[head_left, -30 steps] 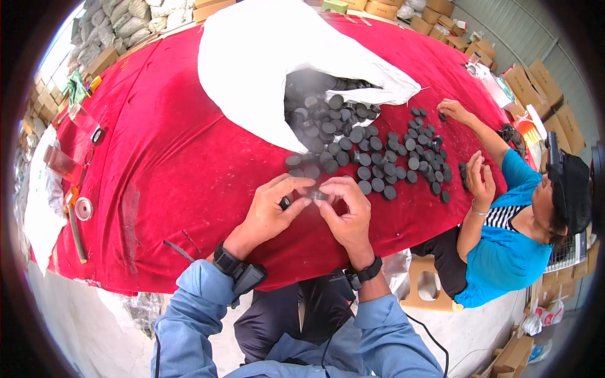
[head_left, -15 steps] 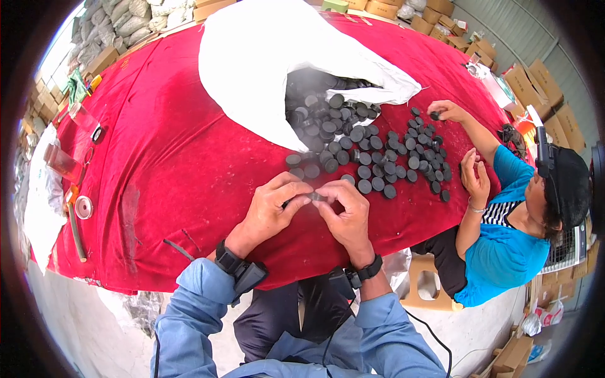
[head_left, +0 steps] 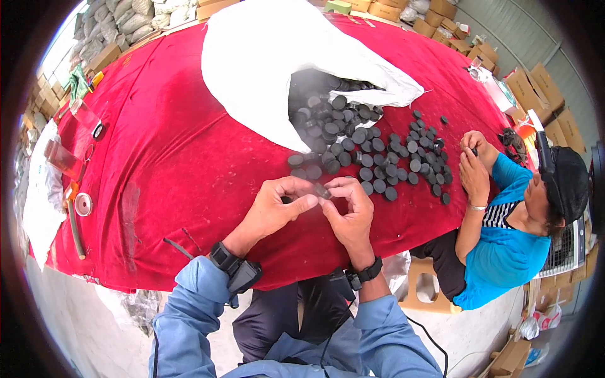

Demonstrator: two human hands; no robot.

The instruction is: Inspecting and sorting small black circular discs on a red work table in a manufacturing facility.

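Note:
Between my two hands, over the near middle of the table, a small black round cap (head_left: pixel 322 191) is tilted on edge. My left hand (head_left: pixel 277 206) pinches it from one side with thumb and fingertips. From the other side my right hand (head_left: pixel 350 213) grips it with its fingertips. Beyond my hands, a heap of similar black caps (head_left: pixel 340 126) spills from the mouth of a large white sack (head_left: pixel 252 69) onto the red cloth. More loose caps (head_left: pixel 425 154) spread to the right, mostly lying flat.
A co-worker (head_left: pixel 517 252) in a blue top sits at the right, holding a cap in both hands. Clear jars (head_left: pixel 63 160), a hammer-like tool (head_left: pixel 74 220) and a round lid (head_left: pixel 83 205) lie along the left of the red-covered table (head_left: pixel 170 164). Cartons (head_left: pixel 532 91) stand behind.
The cap between my fingers has tipped to show more of its face, and my left thumb has shifted. The co-worker's reaching hand has drawn back with a cap to the other hand.

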